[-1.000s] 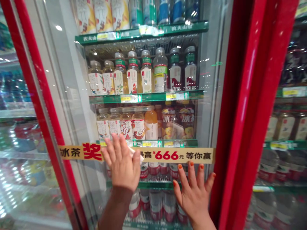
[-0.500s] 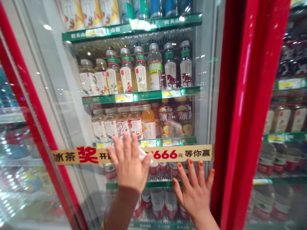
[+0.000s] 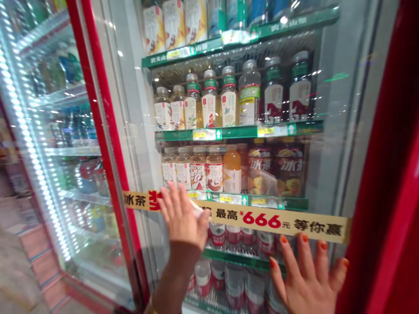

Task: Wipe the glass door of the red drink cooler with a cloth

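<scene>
- While the head view faces a red-framed glass cooler door (image 3: 137,131), the left hand (image 3: 181,218) and right hand (image 3: 307,279) lie flat on it, well apart
- Left palm pins a white cloth (image 3: 196,208) against the glass — flat, spread fingers seem best for even pressure

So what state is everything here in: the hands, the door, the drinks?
Left hand: flat against the glass, over a white cloth.
Right hand: fingers spread against the glass.
Cooler door: looks shut.
Bottled drinks: capped, upright in shelf rows.
Printed banner: stretched across the glass.
</scene>
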The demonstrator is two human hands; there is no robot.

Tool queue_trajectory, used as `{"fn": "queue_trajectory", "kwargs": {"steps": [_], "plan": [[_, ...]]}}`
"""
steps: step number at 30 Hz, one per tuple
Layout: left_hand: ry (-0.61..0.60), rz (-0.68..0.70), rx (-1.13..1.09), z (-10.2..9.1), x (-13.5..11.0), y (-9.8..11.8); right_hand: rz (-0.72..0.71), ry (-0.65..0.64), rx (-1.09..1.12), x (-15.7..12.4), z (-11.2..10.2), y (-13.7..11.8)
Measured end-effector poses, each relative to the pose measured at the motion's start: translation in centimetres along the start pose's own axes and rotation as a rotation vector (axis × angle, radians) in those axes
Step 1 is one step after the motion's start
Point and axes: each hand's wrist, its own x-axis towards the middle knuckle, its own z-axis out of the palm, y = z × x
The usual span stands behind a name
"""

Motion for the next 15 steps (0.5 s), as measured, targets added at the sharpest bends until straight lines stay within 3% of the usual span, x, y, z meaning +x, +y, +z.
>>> {"fn": "queue_trajectory", "kwargs": {"steps": [3, 5, 6, 9, 11, 13, 15], "plan": [[-0.039, 0.296, 0.026, 0.6, -3.9, 3.3, 0.011, 0.006, 0.024, -0.3, 0.1, 0.1], [-0.027, 0.363, 0.045, 0.8, -6.3, 2.0, 0.021, 0.013, 0.031, -0.3, 0.2, 0.1], [-0.020, 0.320, 0.056, 0.8, -6.7, 0.4, 0.024, 0.017, 0.031, -0.3, 0.2, 0.0], [0.005, 0.006, 0.069, 0.4, -4.0, -4.9, 0.026, 0.023, 0.030, -0.1, 0.1, -0.2], [0.051, -0.151, 0.049, 0.1, -0.8, -6.1, 0.034, 0.025, 0.032, 0.1, 0.0, -0.5], [0.075, -0.147, 0.024, 0.1, 1.1, -4.8, 0.046, 0.024, 0.037, 0.2, -0.2, -0.6], [0.046, -0.009, 0.013, 0.4, 0.5, -2.0, 0.045, 0.016, 0.048, 0.4, -0.3, -0.7]]}}
